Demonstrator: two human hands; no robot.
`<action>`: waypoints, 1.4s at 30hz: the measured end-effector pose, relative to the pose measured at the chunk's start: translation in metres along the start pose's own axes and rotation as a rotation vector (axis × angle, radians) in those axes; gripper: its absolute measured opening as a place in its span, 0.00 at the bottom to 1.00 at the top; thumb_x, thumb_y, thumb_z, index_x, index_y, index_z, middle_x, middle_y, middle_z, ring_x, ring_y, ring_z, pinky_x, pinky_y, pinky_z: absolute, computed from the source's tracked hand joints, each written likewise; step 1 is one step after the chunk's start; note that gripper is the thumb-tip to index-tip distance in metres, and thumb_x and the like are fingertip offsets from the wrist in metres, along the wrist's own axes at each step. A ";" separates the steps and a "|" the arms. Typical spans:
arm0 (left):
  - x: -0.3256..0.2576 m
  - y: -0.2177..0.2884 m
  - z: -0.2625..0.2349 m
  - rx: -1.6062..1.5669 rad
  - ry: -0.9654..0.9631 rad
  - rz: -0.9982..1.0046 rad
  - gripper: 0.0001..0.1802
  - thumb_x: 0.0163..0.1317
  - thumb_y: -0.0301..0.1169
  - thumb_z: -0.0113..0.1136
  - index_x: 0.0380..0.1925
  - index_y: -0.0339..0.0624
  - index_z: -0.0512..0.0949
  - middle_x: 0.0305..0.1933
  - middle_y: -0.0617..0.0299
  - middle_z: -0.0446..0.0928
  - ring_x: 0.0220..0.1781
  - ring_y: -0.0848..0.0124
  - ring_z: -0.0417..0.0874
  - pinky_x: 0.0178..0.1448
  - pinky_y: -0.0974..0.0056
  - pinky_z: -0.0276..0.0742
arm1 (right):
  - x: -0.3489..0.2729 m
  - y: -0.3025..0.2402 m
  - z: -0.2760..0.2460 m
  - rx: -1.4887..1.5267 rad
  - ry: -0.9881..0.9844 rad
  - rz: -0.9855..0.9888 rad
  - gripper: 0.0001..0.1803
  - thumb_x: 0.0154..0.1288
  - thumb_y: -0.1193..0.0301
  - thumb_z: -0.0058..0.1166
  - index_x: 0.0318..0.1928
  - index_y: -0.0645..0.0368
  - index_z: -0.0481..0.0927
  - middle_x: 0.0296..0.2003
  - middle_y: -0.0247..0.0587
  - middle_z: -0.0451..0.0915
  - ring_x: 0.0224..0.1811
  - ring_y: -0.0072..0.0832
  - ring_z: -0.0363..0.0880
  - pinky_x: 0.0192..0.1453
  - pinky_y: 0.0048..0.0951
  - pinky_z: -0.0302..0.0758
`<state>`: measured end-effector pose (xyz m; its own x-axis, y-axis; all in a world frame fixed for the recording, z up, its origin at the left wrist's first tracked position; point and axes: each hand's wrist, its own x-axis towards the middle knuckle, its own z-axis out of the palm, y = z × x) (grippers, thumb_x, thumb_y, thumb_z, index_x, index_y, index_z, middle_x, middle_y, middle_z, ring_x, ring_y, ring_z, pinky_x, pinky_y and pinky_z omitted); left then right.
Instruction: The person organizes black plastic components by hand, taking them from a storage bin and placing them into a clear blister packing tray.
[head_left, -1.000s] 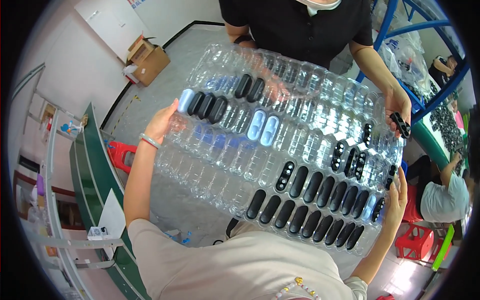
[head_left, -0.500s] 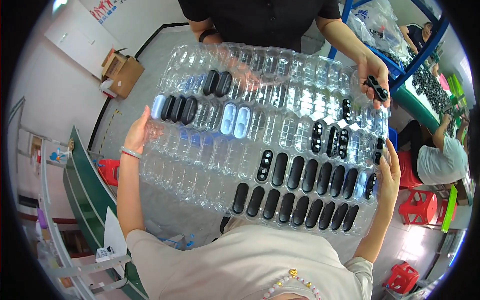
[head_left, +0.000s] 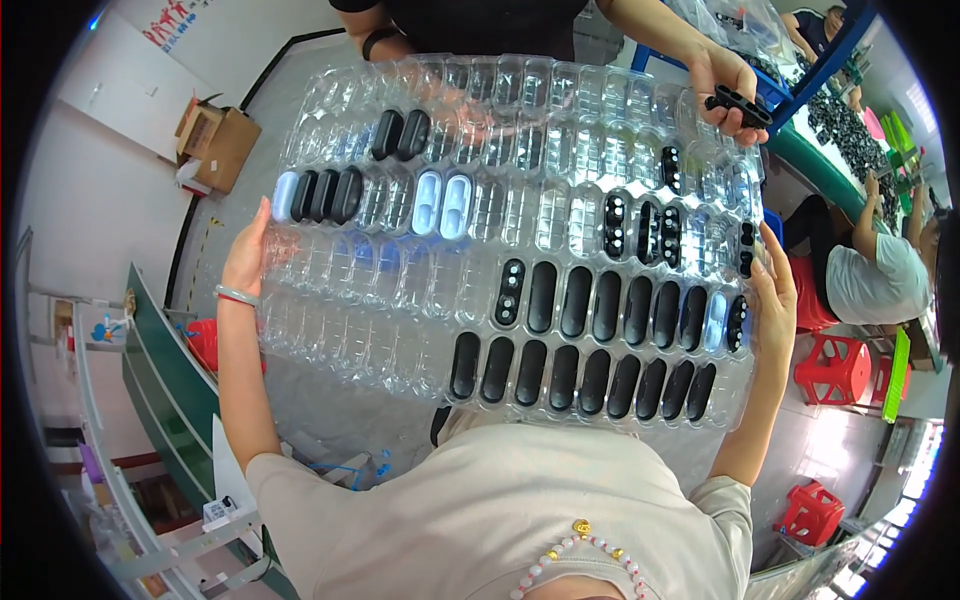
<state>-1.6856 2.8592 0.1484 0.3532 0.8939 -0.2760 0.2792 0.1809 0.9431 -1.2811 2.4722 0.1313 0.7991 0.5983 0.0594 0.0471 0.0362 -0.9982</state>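
Note:
A large clear plastic blister tray [head_left: 345, 345] with rows of oblong pockets is held up in front of me. My left hand [head_left: 247, 258] grips its left edge, and my right hand [head_left: 777, 285] grips the right one, fingers partly hidden. Plain black oblong cases [head_left: 533, 372] fill much of the two rows nearest me. Farther up lie black pieces with round holes [head_left: 615, 225], more black cases [head_left: 402, 135] and several pale blue ones [head_left: 456, 205]. Across the tray, a co-worker's hand [head_left: 722, 78] holds a black oblong piece [head_left: 738, 106] above its far right corner.
The co-worker in black [head_left: 480, 25] stands at the tray's far side. A cardboard box [head_left: 220, 150] is on the floor at left, near a green-topped bench [head_left: 160, 390]. Red stools [head_left: 833, 370] and a seated person [head_left: 875, 275] are on the right, beside a table of black parts [head_left: 845, 125].
The tray has shifted up and slightly left in the view, both my hands still on it. The co-worker's hand has moved up and left, and its black piece is turned more sideways.

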 end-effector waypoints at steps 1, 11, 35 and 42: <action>-0.001 0.000 0.000 -0.003 0.023 -0.033 0.26 0.56 0.55 0.47 0.26 0.39 0.72 0.22 0.58 0.74 0.22 0.72 0.75 0.27 0.72 0.68 | 0.000 0.000 -0.001 -0.012 0.003 0.006 0.23 0.60 0.73 0.46 0.57 0.55 0.63 0.32 0.21 0.68 0.21 0.05 0.54 0.20 0.08 0.51; -0.007 0.002 0.000 0.002 0.014 -0.030 0.25 0.56 0.54 0.47 0.28 0.39 0.72 0.24 0.58 0.74 0.24 0.72 0.75 0.28 0.73 0.69 | 0.002 0.002 -0.004 -0.051 0.010 0.044 0.24 0.60 0.73 0.45 0.58 0.53 0.62 0.27 0.19 0.65 0.20 0.04 0.52 0.19 0.07 0.49; -0.017 -0.002 -0.002 0.003 0.022 -0.062 0.25 0.55 0.55 0.48 0.25 0.42 0.73 0.22 0.61 0.75 0.22 0.75 0.75 0.25 0.73 0.69 | -0.007 -0.014 -0.014 -0.114 0.014 0.085 0.21 0.59 0.68 0.45 0.55 0.47 0.66 0.33 0.25 0.68 0.30 0.12 0.63 0.29 0.13 0.62; -0.018 -0.003 0.003 -0.029 0.018 0.002 0.25 0.56 0.55 0.45 0.26 0.42 0.72 0.19 0.62 0.73 0.18 0.74 0.74 0.22 0.73 0.68 | -0.013 -0.024 -0.016 -0.022 -0.002 0.119 0.26 0.53 0.71 0.40 0.56 0.50 0.65 0.36 0.27 0.68 0.28 0.13 0.62 0.29 0.13 0.61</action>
<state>-1.6900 2.8416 0.1502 0.3373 0.9016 -0.2709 0.2525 0.1906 0.9486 -1.2825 2.4508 0.1543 0.7986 0.5988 -0.0600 -0.0353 -0.0530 -0.9980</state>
